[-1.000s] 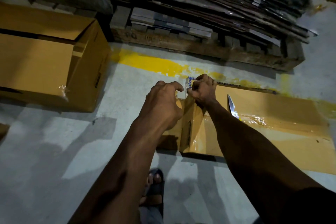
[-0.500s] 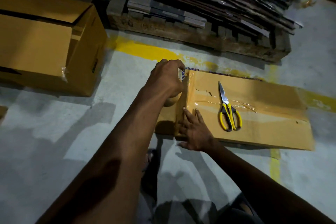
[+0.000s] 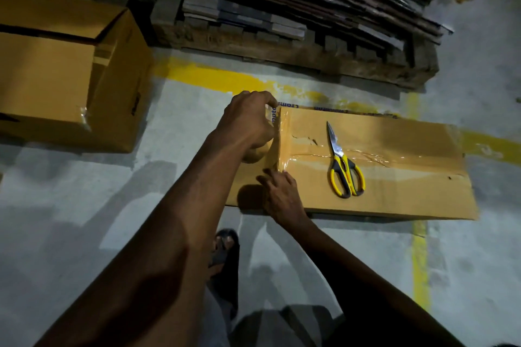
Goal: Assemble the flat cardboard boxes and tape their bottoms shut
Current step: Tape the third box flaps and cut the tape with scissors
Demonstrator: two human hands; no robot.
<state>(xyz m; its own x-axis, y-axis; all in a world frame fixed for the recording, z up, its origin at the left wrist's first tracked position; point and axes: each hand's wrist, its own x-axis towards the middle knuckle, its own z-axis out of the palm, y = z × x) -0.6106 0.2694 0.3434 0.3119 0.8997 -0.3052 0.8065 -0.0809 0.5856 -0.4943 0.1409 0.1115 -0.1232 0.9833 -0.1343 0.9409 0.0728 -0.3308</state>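
A brown cardboard box lies on the floor with its closed flaps facing up and a strip of clear tape along the seam. Yellow-handled scissors lie on top of it. My left hand is at the box's left end and grips a tape roll, most of which it hides. My right hand presses straight fingers onto the tape where it folds over the box's left edge.
A second assembled box stands on the floor at the left. A wooden pallet stacked with flat cardboard runs along the back. Yellow lines mark the grey floor. My sandalled foot is just in front of the box.
My right hand left the tape end near my left hand and came down onto the box's left edge. My left hand stays at the box's end with the roll.
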